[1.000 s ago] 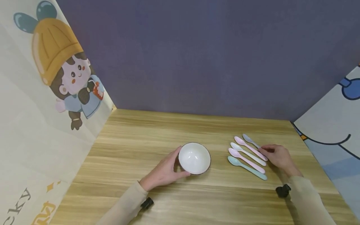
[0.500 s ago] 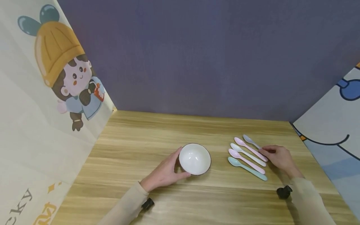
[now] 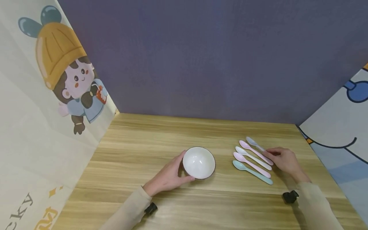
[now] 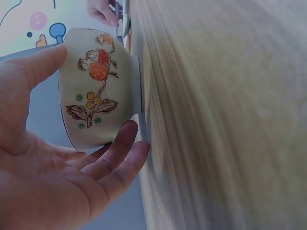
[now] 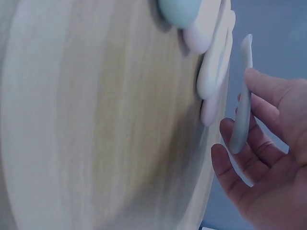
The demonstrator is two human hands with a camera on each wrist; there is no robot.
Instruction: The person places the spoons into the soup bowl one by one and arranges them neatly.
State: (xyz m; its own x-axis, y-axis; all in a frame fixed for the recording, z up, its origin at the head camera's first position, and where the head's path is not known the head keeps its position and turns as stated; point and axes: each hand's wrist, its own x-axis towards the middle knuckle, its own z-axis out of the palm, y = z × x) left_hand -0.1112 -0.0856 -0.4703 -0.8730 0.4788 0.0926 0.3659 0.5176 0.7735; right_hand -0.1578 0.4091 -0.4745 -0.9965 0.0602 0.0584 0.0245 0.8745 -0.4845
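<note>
I am looking down at the wood table (image 3: pixel 138 150), boxed in by a dark back wall (image 3: pixel 201 57) and cartoon panels (image 3: pixel 43 95) at left and right. Near the middle the white bowl (image 3: pixel 199 162) is sitting upright and empty, and my left hand (image 3: pixel 168 176) is cupping its left side, thumb and fingers curled against the wall; the left wrist view is showing fruit painted on the outside. To the right, five spoons are lying in a row, handles pointing near-right: teal (image 3: pixel 252 172) nearest, then pink (image 3: pixel 251 164), white (image 3: pixel 253 157), another pink (image 3: pixel 256 152) and the grey spoon (image 3: pixel 254 143) farthest. My right hand (image 3: pixel 284 161) is closing on the grey one, and the right wrist view is showing its handle pinched between thumb and fingers, tipping up off the wood. As I am judging it, the work is only starting: nothing is in the bowl, four spoons are lying untouched, and the open strip of table between row and bowl is offering no obstacle.
</note>
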